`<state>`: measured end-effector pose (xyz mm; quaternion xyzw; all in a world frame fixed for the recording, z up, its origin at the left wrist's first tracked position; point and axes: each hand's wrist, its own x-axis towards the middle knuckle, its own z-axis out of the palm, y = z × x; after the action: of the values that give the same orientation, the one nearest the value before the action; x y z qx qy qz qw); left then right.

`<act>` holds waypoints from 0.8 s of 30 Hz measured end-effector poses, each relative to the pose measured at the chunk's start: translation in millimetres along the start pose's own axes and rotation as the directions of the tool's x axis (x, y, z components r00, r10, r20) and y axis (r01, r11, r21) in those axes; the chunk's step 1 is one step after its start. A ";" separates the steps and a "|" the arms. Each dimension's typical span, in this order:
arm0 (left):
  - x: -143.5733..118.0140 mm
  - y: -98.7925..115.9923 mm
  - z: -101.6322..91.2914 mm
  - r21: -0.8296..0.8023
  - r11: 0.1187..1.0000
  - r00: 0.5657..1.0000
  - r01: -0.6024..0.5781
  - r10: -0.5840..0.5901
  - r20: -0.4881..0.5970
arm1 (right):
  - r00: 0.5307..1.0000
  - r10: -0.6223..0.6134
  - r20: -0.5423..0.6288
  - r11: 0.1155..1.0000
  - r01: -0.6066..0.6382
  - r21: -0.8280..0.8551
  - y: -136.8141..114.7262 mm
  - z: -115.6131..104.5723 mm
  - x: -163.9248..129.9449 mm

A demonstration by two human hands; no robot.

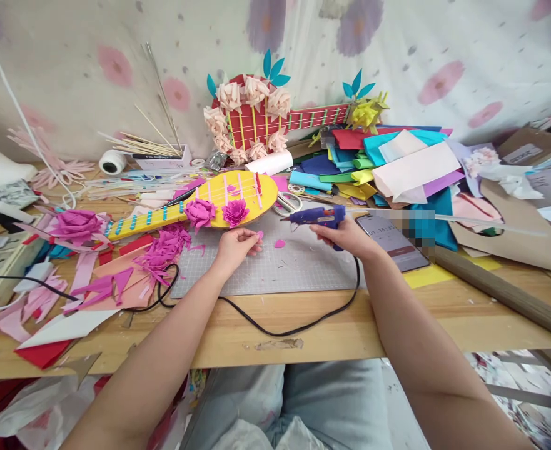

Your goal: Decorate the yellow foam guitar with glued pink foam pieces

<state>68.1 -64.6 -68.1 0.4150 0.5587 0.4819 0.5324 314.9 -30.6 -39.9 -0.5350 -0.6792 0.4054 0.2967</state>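
My left hand [238,248] pinches a small magenta paper petal [259,235] between its fingertips, just above the grey cutting mat [256,275]. In my right hand [345,236] is a blue glue gun [317,216], its nozzle pointing left and a long clear glue stick trailing from its back. Another magenta petal [279,244] lies on the mat between my hands. Just beyond my left hand rests a yellow paper guitar [251,187] with pink strings and teal frets. Two magenta paper flowers [235,213] sit on its body.
A red guitar [298,119] with pale paper roses leans at the back. Scissors [288,204] lie behind the glue gun. Coloured paper sheets [411,162] pile up at right, near a phone [392,242]. Magenta scraps [162,250] lie at left. A black cord [284,333] loops along the table's front.
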 end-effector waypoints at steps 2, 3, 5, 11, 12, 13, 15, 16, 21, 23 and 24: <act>-0.4 -1.0 -0.5 -0.005 1.000 1.000 -0.031 0.031 0.003 | 0.985 -0.026 -0.170 0.998 0.035 0.048 7.3 -9.5 1.9; -0.5 -1.5 -0.7 -0.007 0.999 0.999 -0.046 0.046 0.003 | 0.966 -0.028 -0.258 0.997 0.046 0.065 11.5 -12.9 3.5; -0.9 -2.3 -0.9 -0.010 0.998 0.998 -0.068 0.068 0.004 | 0.918 0.016 -0.395 0.997 0.013 0.073 20.2 -16.2 8.5; -7.9 -1.6 1.5 -0.017 0.998 0.998 -0.065 0.065 0.008 | 0.858 0.162 -0.487 0.930 -0.297 -0.214 36.4 -8.0 27.1; -10.3 -1.1 2.2 -0.021 0.998 0.998 -0.062 0.062 0.010 | 0.864 0.169 -0.474 0.906 -0.325 -0.270 36.2 -7.2 28.3; -13.0 -0.4 3.0 -0.025 0.998 0.998 -0.062 0.063 0.012 | 0.876 0.167 -0.453 0.887 -0.335 -0.319 35.2 -7.4 28.4; -18.0 1.5 4.0 -0.028 0.997 0.997 -0.070 0.071 0.029 | 0.904 0.132 -0.406 0.852 -0.313 -0.420 31.4 -12.2 25.0; -19.9 2.8 4.2 -0.024 0.996 0.995 -0.082 0.083 0.046 | 0.917 0.107 -0.384 0.827 -0.297 -0.478 28.9 -16.8 21.5; -22.0 14.9 5.8 -0.010 0.974 0.970 -0.225 0.225 0.094 | 0.945 0.233 -0.228 0.668 -0.326 -0.669 8.7 -43.7 -6.1; -22.5 21.8 11.1 -0.070 0.954 0.955 -0.291 0.294 0.028 | 0.956 0.292 -0.033 0.705 -0.238 -0.668 -4.3 -41.6 -16.4; -23.7 25.3 15.4 -0.123 0.941 0.949 -0.315 0.315 -0.021 | 0.962 0.253 0.099 0.772 -0.140 -0.620 -11.7 -35.8 -19.9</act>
<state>84.4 -81.5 -38.1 0.4647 0.4540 0.5951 0.4731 344.2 -42.7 -11.5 -0.6319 -0.7368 0.2405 0.0039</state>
